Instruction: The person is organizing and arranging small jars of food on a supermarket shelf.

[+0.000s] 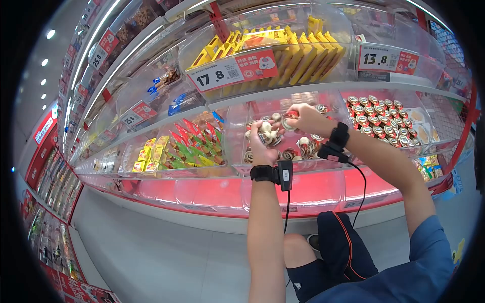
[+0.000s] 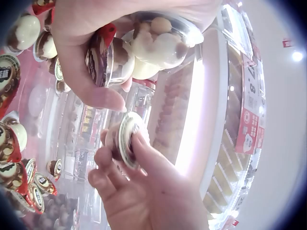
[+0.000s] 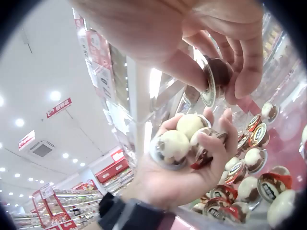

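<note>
My left hand [image 1: 262,150] is palm up over the pink-lined bin, fingers curled round several small domed chocolate cups [image 3: 173,146] with white and brown tops. Close to its right, my right hand [image 1: 309,120] pinches one more chocolate cup [image 3: 219,76] between thumb and fingers. That cup's round foil lid [image 2: 129,136] shows in the left wrist view, just off the left fingertips. Loose chocolate cups [image 3: 249,189] of the same kind lie in the bin below both hands, some lid up and some on their sides.
Tidy rows of lidded cups [image 1: 376,113] fill the bin to the right. Red and green wrapped sweets [image 1: 197,144] lie in the left bin. Above, a clear bin holds yellow packets [image 1: 303,58], with a price card [image 1: 232,70] on its front. Clear bin walls [image 1: 298,165] stand before the forearms.
</note>
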The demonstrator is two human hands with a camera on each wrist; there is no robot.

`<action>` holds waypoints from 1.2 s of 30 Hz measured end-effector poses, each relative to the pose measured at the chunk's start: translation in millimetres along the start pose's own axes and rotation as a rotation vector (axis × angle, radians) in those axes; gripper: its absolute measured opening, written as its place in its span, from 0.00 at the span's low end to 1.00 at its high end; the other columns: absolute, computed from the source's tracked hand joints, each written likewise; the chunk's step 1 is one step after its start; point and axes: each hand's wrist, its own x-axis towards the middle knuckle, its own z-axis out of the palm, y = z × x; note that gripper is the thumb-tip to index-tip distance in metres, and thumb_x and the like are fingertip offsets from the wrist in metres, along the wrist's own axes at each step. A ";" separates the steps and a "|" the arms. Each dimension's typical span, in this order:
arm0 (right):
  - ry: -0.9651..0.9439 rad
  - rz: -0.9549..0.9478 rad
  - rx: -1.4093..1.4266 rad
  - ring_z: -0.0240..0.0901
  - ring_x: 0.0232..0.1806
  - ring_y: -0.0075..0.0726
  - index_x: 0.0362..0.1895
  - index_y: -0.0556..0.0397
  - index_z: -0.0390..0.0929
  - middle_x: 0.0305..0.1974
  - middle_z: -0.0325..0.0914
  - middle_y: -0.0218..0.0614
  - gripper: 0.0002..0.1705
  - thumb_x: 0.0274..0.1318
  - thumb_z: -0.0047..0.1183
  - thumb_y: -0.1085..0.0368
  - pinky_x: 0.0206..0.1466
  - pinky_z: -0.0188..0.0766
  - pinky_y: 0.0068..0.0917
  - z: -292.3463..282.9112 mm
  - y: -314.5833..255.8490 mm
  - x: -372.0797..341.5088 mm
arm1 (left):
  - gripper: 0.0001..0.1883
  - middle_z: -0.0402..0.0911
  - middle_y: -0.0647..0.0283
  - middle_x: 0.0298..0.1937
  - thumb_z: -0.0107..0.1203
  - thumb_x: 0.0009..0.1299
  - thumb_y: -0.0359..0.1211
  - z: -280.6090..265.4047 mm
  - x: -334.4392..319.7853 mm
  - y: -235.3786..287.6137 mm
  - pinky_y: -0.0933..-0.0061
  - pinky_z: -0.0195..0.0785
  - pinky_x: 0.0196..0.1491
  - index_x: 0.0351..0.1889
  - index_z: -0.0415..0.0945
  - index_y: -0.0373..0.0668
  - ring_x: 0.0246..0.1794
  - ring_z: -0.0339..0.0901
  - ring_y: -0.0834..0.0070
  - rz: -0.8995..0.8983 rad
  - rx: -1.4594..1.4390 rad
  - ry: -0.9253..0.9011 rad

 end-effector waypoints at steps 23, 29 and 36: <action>0.542 -0.048 1.081 0.68 0.49 0.25 0.55 0.51 0.67 0.51 0.71 0.31 0.18 0.62 0.44 0.63 0.53 0.65 0.21 -222.1 100.2 -254.0 | 0.19 0.75 0.64 0.25 0.44 0.63 0.45 -1.0 -1.3 0.2 0.70 0.67 0.28 0.39 0.75 0.40 0.28 0.75 0.68 0.006 0.069 -0.042; 0.479 0.171 0.557 0.69 0.33 0.18 0.45 0.54 0.70 0.33 0.70 0.25 0.12 0.59 0.47 0.64 0.34 0.66 0.15 -227.8 92.4 -233.2 | 0.19 0.75 0.64 0.25 0.46 0.62 0.44 1.1 -7.5 -2.0 0.71 0.66 0.29 0.41 0.75 0.39 0.29 0.74 0.68 0.020 0.136 -0.027; 0.406 0.295 -0.055 0.72 0.29 0.17 0.41 0.57 0.73 0.29 0.76 0.29 0.13 0.54 0.54 0.63 0.25 0.64 0.15 -274.5 87.3 -216.3 | 0.20 0.75 0.63 0.27 0.48 0.61 0.43 4.1 -6.1 1.8 0.72 0.67 0.28 0.45 0.73 0.39 0.29 0.73 0.68 -0.026 0.141 -0.046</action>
